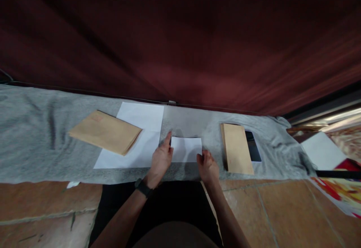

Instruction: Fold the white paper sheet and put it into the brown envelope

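A small folded white paper [186, 149] lies on the grey cloth [36, 142] in front of me. My left hand [160, 160] rests on its left edge, index finger stretched forward along the side, the other fingers pressing down. My right hand [208, 164] is curled at the paper's lower right corner, fingers pinched on that edge. A black watch band circles my left wrist.
To the left, a brown envelope [105, 131] lies across a stack of white sheets [143, 127]. To the right stands a pile of brown envelopes [237, 148] beside a dark phone [253, 146]. Dark red curtain behind. White paper [321, 150] and colourful print at far right on tiled floor.
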Tool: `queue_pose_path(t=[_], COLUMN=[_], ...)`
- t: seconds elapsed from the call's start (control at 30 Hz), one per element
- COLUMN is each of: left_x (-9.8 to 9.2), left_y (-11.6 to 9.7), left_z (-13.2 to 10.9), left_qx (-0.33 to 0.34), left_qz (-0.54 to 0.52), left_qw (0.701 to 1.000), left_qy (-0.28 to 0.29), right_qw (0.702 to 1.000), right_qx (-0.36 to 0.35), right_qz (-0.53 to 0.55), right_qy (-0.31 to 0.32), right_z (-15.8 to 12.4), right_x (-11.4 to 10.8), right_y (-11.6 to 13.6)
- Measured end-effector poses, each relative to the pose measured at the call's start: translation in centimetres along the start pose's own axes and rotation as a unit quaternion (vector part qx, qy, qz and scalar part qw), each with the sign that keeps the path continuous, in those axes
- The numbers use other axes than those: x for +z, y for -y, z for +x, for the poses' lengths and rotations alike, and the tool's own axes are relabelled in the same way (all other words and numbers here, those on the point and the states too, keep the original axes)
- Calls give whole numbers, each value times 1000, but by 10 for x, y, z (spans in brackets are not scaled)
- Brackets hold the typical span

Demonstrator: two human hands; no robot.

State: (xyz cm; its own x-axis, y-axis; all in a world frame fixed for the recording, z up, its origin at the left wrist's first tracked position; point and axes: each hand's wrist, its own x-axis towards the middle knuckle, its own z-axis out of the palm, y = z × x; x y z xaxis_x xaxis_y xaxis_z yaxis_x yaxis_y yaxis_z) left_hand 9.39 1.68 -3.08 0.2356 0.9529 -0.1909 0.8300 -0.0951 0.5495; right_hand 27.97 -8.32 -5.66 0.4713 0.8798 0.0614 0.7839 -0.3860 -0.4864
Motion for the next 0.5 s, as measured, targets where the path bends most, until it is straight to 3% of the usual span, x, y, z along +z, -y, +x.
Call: queue_pose_path(t=[0.13, 0.27, 0.37, 0.5], left_x=[0, 4, 10, 25], left_y=[-2, 1, 5, -3], left_z=[-1, -2, -4, -13], left_qx=[-4, 8, 25, 85], left_qz=[22, 22, 13, 22], left_qw=[1000, 1000, 998, 985], left_qy=[3, -19, -57, -148], right_qw=[992, 970, 964, 961], right_qx=[-108, -236, -246, -245], right_qz=[-48, -51, -92, -122], right_qy=[-54, -36, -38, -30], right_z=[3, 4, 3, 2], right_x=[4, 20, 31, 36], right_y=[9, 20, 22, 18])
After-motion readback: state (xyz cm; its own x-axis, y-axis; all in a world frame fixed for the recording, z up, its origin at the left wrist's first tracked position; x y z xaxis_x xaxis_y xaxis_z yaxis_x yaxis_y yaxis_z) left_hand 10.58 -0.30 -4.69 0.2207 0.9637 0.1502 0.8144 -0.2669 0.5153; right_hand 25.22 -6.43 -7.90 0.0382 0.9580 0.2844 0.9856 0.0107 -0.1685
